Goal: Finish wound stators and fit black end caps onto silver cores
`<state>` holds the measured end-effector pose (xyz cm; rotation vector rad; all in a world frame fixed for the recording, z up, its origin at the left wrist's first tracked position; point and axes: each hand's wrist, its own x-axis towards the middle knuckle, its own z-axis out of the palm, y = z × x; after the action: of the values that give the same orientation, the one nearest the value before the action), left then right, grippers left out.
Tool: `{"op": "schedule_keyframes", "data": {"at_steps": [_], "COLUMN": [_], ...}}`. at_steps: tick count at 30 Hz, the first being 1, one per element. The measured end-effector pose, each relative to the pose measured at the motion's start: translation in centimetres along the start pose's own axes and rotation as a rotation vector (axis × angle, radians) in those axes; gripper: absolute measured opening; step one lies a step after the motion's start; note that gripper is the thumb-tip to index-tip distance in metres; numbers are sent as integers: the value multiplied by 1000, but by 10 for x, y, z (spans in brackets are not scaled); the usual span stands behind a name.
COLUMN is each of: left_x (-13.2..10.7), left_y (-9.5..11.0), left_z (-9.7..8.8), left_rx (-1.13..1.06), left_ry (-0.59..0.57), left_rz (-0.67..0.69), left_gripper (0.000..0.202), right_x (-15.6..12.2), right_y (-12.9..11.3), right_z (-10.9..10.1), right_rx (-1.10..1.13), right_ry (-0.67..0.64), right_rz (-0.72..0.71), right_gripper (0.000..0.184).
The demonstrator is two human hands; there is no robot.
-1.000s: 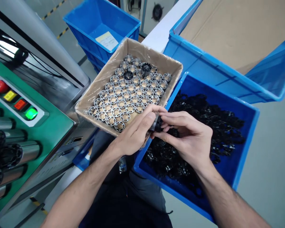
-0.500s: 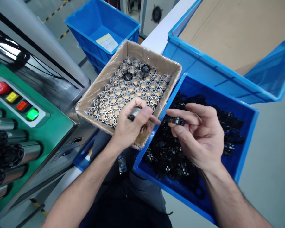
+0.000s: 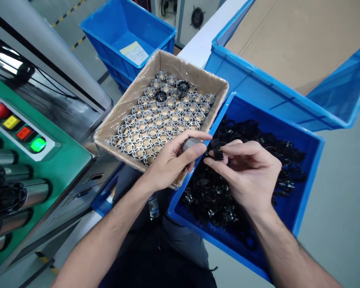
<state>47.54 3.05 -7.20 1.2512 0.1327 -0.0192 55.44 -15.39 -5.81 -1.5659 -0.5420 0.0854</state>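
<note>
around me: pale grey-green floor (image 3: 345, 192), smooth, faintly glossy. far left, black-and-yellow tape (image 3: 68, 13) crosses it in strips. at my left, a green-topped machine (image 3: 63, 168), one button (image 3: 38, 144) glowing green; a silvery column (image 3: 57, 48) slants beyond. ahead of me, a white tabletop (image 3: 199, 42), then a pale cabinet (image 3: 187, 29) bearing a round black fan (image 3: 197, 18). light cool, fairly even.

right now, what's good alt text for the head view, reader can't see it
A left hand holds a metal piece beside a black piece pinched in the right hand. Around them are a box of metal rings, a blue bin of black parts and, at picture left, a green machine.
</note>
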Motion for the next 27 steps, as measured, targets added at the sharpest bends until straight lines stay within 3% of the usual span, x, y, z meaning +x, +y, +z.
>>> {"op": "schedule_keyframes", "data": {"at_steps": [4, 8, 14, 27], "left_x": [-4, -8, -8, -4], "left_y": [-1, -1, -3, 7], "left_z": [1, -1, -4, 0], "left_rx": [64, 98, 125, 170], "left_ry": [30, -34, -54, -105], "left_rz": [-19, -58, -43, -36], "left_gripper": [53, 54, 56, 53], "right_x": [-5, -6, -4, 0], "right_y": [2, 4, 3, 3], "right_z": [2, 2, 1, -6], "right_rx": [-103, -107, -30, -190], "right_ry": [-65, -113, -128, -180], "right_rz": [27, 3, 51, -125], "right_gripper": [26, 20, 42, 31]}}
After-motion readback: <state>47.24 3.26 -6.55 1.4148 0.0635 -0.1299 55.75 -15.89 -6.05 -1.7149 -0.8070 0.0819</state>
